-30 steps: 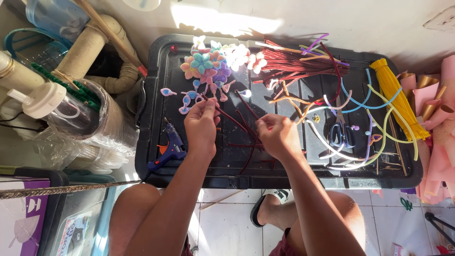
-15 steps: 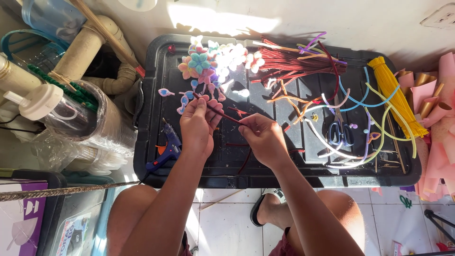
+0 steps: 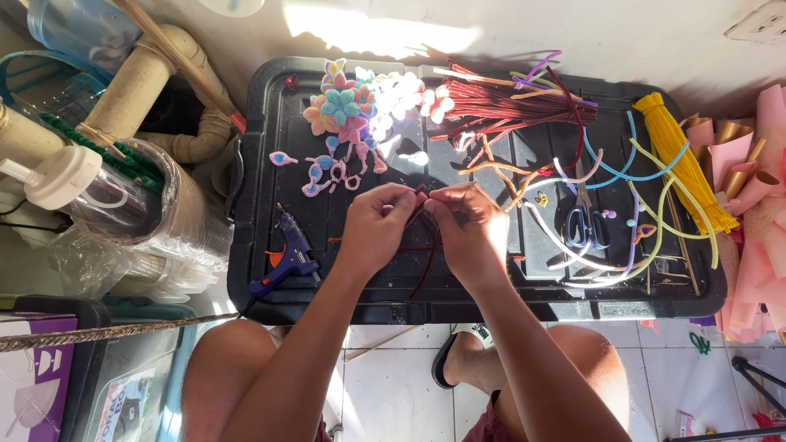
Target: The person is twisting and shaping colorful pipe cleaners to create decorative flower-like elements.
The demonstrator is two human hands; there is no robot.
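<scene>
My left hand (image 3: pixel 375 227) and my right hand (image 3: pixel 470 233) meet fingertip to fingertip over a black plastic lid (image 3: pixel 270 270). Both pinch the same dark red pipe cleaner (image 3: pixel 426 266), whose ends hang down between my wrists. A blue glue gun (image 3: pixel 286 255) lies just left of my left hand. Pastel pipe-cleaner flowers (image 3: pixel 344 110) sit above my hands, with small loose petals (image 3: pixel 327 170) beneath them. A bundle of dark red pipe cleaners (image 3: pixel 499 102) lies at the top middle.
Blue-handled scissors (image 3: pixel 583 225) lie right of my right hand among loose coloured pipe cleaners (image 3: pixel 622 176). A yellow bundle (image 3: pixel 684 160) and pink paper cones (image 3: pixel 753 188) are at the far right. Pipes, a pump bottle (image 3: pixel 61 176) and plastic wrap crowd the left. My knees and a sandal show below.
My hands have come together at the lid's middle; the right hand moved left toward the left hand, and both now pinch the dark red pipe cleaner close together.
</scene>
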